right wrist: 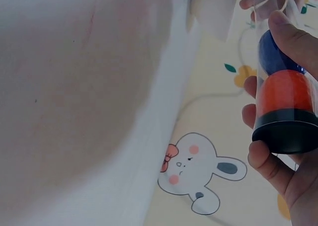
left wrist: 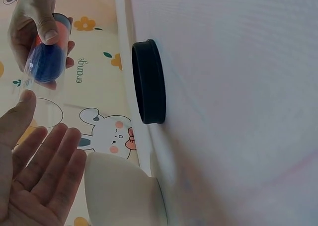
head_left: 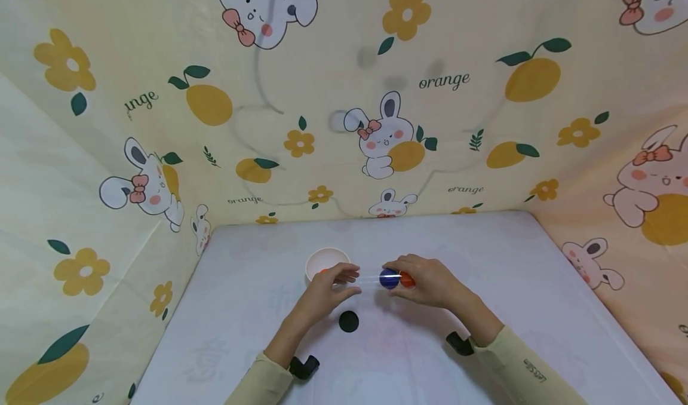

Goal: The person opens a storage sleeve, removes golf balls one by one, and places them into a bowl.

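My right hand (head_left: 427, 279) grips a clear tube (left wrist: 49, 94) held sideways above the table. Inside it sit a blue ball (head_left: 389, 278) and an orange ball (right wrist: 286, 91), side by side. A black cap (right wrist: 285, 136) covers the tube's end at the right hand. The other end has no cap and faces my left hand (head_left: 329, 288). That hand's fingers are spread and relaxed, the thumb close to the tube's rim; whether it touches cannot be told. A loose black cap (head_left: 349, 321) lies on the table below the hands.
A white bowl (head_left: 326, 252) stands just behind the left hand, with a bit of orange showing in it, mostly hidden by the hand. The white table (head_left: 242, 309) is enclosed by cloth walls (head_left: 333, 154) printed with rabbits, oranges and flowers.
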The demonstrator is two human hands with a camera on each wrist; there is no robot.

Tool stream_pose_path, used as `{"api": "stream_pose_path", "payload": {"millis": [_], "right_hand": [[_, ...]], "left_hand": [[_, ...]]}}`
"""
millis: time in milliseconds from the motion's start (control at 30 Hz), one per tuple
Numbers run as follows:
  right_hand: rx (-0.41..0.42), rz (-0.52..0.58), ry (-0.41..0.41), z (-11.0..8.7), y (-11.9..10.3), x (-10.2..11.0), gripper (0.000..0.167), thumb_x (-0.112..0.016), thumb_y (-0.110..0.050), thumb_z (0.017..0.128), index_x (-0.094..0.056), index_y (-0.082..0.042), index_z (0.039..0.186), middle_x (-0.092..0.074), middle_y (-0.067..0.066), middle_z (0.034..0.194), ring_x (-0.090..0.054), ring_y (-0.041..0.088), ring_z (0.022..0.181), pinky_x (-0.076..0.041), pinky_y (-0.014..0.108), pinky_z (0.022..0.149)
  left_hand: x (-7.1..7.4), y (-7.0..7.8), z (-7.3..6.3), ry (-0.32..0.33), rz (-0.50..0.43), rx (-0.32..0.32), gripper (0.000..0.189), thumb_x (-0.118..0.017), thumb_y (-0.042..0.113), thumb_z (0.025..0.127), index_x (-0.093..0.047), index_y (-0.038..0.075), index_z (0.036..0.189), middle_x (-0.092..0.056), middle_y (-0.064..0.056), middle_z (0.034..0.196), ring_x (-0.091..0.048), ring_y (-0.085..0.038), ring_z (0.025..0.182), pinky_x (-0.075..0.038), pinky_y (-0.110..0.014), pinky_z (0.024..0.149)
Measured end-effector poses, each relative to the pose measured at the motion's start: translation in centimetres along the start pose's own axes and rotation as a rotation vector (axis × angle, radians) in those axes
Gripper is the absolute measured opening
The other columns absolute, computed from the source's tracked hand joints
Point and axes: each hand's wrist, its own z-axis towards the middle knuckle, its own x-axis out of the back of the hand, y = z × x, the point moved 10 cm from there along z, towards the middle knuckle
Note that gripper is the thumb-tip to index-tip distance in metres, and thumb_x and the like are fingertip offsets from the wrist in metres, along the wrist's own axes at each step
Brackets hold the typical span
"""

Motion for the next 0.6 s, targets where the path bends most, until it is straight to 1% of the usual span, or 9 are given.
{"api": "stream_pose_path", "payload": {"millis": [133, 300, 467, 533, 600], "right_hand": [[-0.002, -0.012, 0.001, 0.08, -0.09, 0.05, 0.056, -0.091, -0.043, 0.087, -0.072, -0.02, 0.135, -0.075, 0.0, 0.116, -0.069, 0.014, 0.097, -0.063, 0.032, 0.077], [-0.01, -0.011, -0.018, 0.19, -0.19, -0.05, 0.056, -0.089, -0.044, 0.088, -0.072, -0.02, 0.136, -0.075, 0.001, 0.117, -0.07, 0.016, 0.098, -0.063, 0.033, 0.078], [-0.019, -0.016, -0.031, 0.23, -0.26, -0.02, 0.056, -0.087, -0.047, 0.09, -0.071, -0.02, 0.137, -0.075, 0.002, 0.119, -0.07, 0.017, 0.1, -0.064, 0.033, 0.079], [-0.011, -0.019, -0.023, 0.26, -0.38, 0.1, 0.055, -0.087, -0.047, 0.09, -0.072, -0.02, 0.136, -0.075, 0.001, 0.118, -0.07, 0.016, 0.099, -0.063, 0.03, 0.077], [-0.003, -0.023, -0.013, 0.33, -0.49, 0.18, 0.055, -0.088, -0.046, 0.089, -0.073, -0.021, 0.135, -0.075, 0.0, 0.116, -0.07, 0.014, 0.096, -0.061, 0.028, 0.074]], "left_hand": [[-0.02, 0.04, -0.05, -0.008, -0.004, 0.001, 0.05, -0.081, 0.023, 0.098, -0.063, 0.007, 0.142, -0.075, -0.008, 0.131, -0.073, -0.024, 0.116, -0.059, -0.04, 0.105], [0.02, 0.06, -0.13, -0.007, 0.001, 0.015, 0.049, -0.081, 0.023, 0.099, -0.063, 0.01, 0.142, -0.074, -0.01, 0.132, -0.072, -0.02, 0.117, -0.058, -0.039, 0.106], [0.1, 0.06, -0.16, 0.0, 0.01, 0.028, 0.049, -0.081, 0.024, 0.098, -0.063, 0.012, 0.142, -0.074, -0.006, 0.131, -0.071, -0.018, 0.117, -0.059, -0.038, 0.105], [0.15, 0.05, -0.14, 0.003, 0.01, 0.026, 0.048, -0.081, 0.024, 0.098, -0.064, 0.013, 0.142, -0.074, -0.003, 0.13, -0.071, -0.017, 0.117, -0.059, -0.037, 0.104], [0.18, 0.07, -0.11, 0.002, 0.008, 0.024, 0.048, -0.081, 0.023, 0.098, -0.064, 0.013, 0.141, -0.074, -0.004, 0.13, -0.072, -0.017, 0.117, -0.059, -0.037, 0.104]]}}
